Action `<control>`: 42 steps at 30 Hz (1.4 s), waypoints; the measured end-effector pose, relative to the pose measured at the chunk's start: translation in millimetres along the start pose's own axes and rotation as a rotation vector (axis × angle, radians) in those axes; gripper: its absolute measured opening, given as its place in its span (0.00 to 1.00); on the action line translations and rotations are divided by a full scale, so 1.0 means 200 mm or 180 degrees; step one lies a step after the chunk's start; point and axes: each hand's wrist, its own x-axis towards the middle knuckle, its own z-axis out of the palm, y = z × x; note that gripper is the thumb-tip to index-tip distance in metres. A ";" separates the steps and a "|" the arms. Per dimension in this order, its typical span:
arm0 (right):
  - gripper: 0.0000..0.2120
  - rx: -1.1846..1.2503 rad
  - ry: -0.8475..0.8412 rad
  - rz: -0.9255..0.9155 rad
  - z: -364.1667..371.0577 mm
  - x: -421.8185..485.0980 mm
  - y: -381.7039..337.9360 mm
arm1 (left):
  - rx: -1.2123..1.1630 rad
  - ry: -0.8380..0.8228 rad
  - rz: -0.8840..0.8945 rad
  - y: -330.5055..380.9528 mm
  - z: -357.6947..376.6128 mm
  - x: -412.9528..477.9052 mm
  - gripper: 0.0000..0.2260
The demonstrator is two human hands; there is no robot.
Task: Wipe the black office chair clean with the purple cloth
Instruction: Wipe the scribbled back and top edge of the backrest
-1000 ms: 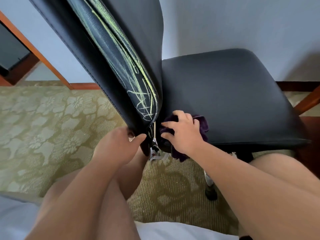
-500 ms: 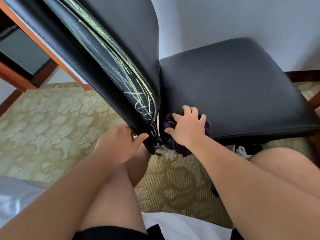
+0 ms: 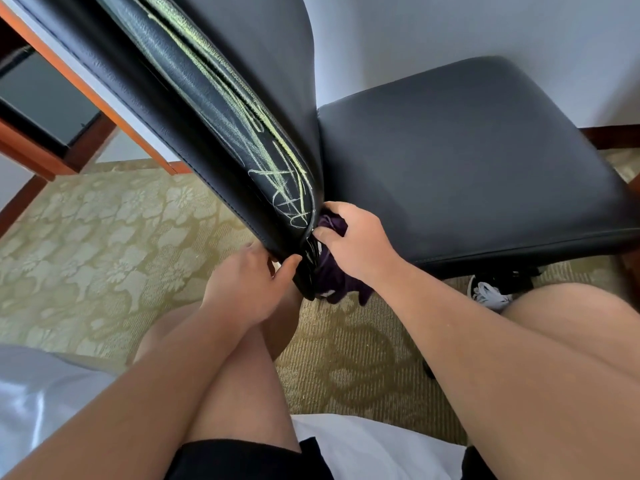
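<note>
A black chair (image 3: 467, 161) is seen from close above, with its seat to the right and its backrest (image 3: 194, 98) rising steeply to the far left. The padded edge of the backrest is marked with yellow-green scribbles (image 3: 277, 168), which are densest near its lower end.

The lower end of the backrest is gripped by the left hand (image 3: 249, 285). The thumb is laid on the near face and the fingers are curled round the far side, where they are hidden.

The cloth (image 3: 332, 278) is found at the near left corner of the seat, in the gap between seat and backrest. It is held bunched by the right hand (image 3: 356, 244), whose fingers are curled over it. Its thumb is set just beside the scribbled edge. Part of the cloth is seen above the hand against the seat, and the rest hangs below the hand beside the backrest's lower end. Whether the cloth is touching the scribbles cannot be told.

Both forearms are stretched out from the near side, over bare thighs (image 3: 242, 375). Black shorts (image 3: 242, 459) and white fabric (image 3: 374, 445) are seen at the near edge.

The floor is covered by an olive floral carpet (image 3: 104, 237). A white object (image 3: 490, 294), too unclear to identify, lies under the seat. Reddish wooden furniture (image 3: 34, 155) stands at the far left, and a pale wall (image 3: 450, 29) lies behind the chair.
</note>
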 end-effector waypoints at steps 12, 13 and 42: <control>0.10 -0.1685 -0.0145 -0.0153 0.02 -0.01 0.06 | -0.0148 -0.0118 0.0301 0.05 -0.01 0.02 0.16; 0.11 -0.1721 -0.0132 -0.0194 0.01 -0.01 0.06 | -0.0146 -0.0161 0.0277 0.05 -0.01 0.01 0.15; 0.05 0.0133 -0.0288 0.0096 0.01 0.07 -0.04 | 0.0051 -0.0180 -0.0179 -0.03 -0.03 0.10 0.20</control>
